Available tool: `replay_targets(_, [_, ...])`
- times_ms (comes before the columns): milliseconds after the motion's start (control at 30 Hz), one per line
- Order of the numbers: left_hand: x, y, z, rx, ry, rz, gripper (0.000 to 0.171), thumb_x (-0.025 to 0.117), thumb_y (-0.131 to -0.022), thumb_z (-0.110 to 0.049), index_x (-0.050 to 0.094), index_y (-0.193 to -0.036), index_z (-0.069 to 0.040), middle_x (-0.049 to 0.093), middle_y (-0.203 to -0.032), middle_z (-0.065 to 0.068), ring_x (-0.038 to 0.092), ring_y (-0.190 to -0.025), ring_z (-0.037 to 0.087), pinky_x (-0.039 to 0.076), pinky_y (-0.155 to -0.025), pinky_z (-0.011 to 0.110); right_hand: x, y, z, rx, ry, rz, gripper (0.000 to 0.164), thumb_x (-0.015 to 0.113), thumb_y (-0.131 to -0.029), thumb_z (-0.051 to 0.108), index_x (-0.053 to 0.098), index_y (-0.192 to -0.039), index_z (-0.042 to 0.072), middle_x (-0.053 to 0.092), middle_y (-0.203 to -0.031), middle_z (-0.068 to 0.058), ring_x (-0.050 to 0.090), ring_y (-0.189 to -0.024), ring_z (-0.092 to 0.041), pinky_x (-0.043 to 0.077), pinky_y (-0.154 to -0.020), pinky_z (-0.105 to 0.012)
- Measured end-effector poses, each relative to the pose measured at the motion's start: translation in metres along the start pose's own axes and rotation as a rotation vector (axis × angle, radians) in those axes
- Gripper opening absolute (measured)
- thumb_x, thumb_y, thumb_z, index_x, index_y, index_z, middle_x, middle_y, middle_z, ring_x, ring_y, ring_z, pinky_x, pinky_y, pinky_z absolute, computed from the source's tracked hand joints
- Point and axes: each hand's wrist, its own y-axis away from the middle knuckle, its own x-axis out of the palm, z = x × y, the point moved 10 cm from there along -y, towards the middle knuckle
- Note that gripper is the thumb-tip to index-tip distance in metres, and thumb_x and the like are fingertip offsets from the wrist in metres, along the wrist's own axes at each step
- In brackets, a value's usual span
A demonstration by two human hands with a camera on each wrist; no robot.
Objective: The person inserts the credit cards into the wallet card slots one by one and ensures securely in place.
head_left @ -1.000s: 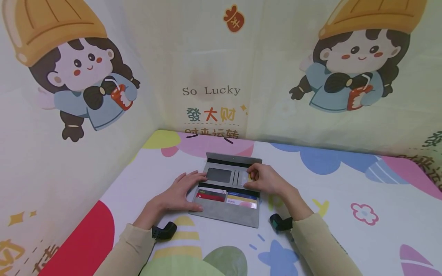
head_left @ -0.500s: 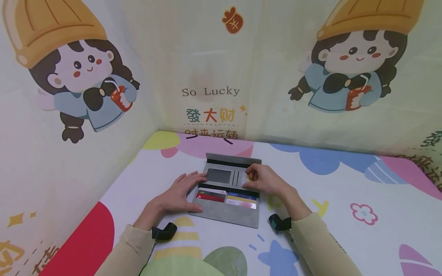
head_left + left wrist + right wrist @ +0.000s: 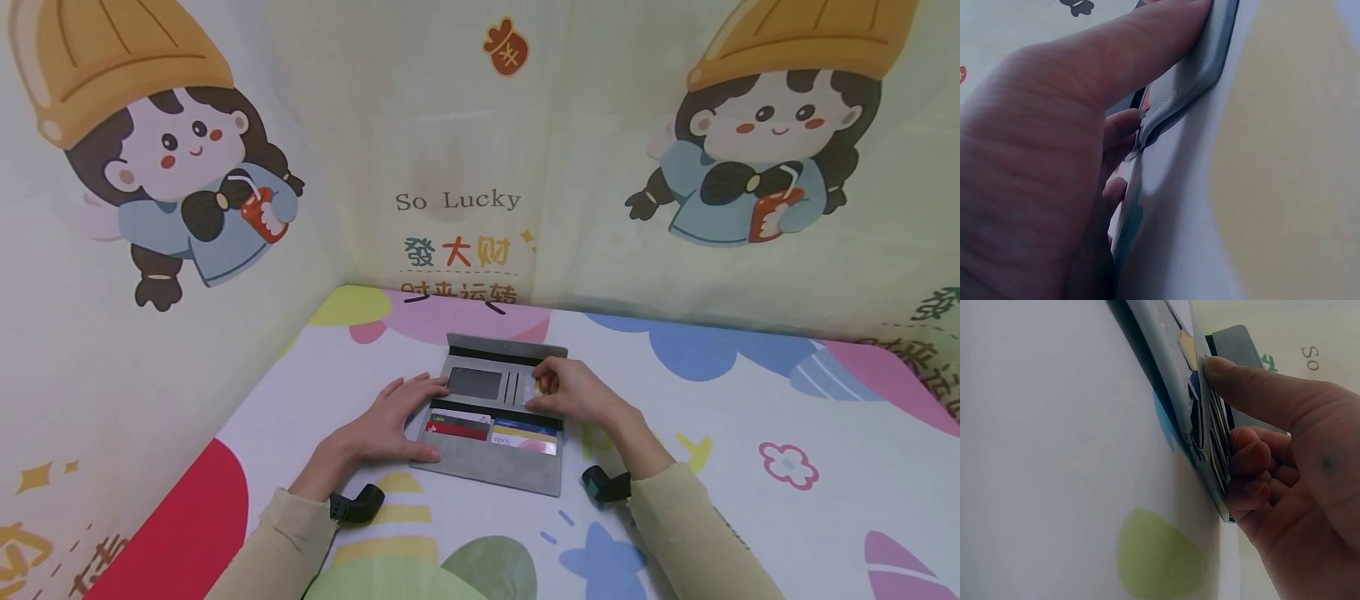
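Observation:
A grey wallet (image 3: 487, 473) lies unfolded on the table, its far flap tilted up. In its near half sit a red-and-dark card (image 3: 457, 430) and a white, yellow and blue card (image 3: 513, 440). At the far half's right-hand slots, my right hand (image 3: 585, 392) pinches a pale card with a bit of yellow (image 3: 529, 387), partly hidden by the fingers. My left hand (image 3: 382, 425) rests on the wallet's left edge, fingers spread and thumb on the near half. In the right wrist view, the right thumb (image 3: 1254, 381) presses at the wallet's side, where layered edges show.
A dark window pocket (image 3: 476, 382) fills the far half's left part. The table (image 3: 712, 533) has a cloth printed with colourful shapes. Behind it rises a cream backdrop (image 3: 585, 167) with cartoon figures. Black wrist cameras (image 3: 358, 503) are strapped to both wrists.
My right hand has shifted very slightly left with the card at the slots. The left hand and the wallet stay almost in place.

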Motion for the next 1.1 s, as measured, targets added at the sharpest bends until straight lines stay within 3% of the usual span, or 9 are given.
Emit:
replay_targets(133, [-0.001,0.000,-0.002,0.020,0.011,-0.011,0.086,0.070,-0.068,-0.063,0.042,-0.137,-0.020,0.032,-0.148,-0.002,0.017,-0.139,0.023,0.006,-0.109,0.051,0.001,-0.001,0.000,0.001,0.006,0.003,0.045,0.080,-0.074,0.026,0.059,-0.106,0.003,0.054,-0.080,-0.003,0.050,-0.073,-0.017,0.045,-0.065,-0.030])
replay_targets(667, [0.000,-0.001,0.000,-0.004,0.005,0.010,0.087,0.069,-0.068,-0.064,0.041,-0.138,-0.021,0.029,-0.149,-0.006,0.014,-0.139,0.020,0.004,-0.110,0.047,-0.004,0.003,-0.002,0.019,-0.024,-0.012,0.049,0.079,-0.076,0.032,0.058,-0.111,0.004,0.055,-0.084,-0.002,0.051,-0.076,-0.018,0.046,-0.068,-0.030])
replay_targets(1100, [-0.001,0.000,-0.002,0.018,0.004,-0.004,0.087,0.069,-0.069,-0.064,0.041,-0.138,-0.020,0.030,-0.149,-0.003,0.015,-0.139,0.023,0.005,-0.109,0.050,-0.024,0.017,-0.003,-0.059,-0.103,-0.078,0.055,0.075,-0.079,0.035,0.056,-0.119,0.003,0.058,-0.089,-0.002,0.054,-0.078,-0.018,0.047,-0.070,-0.033])
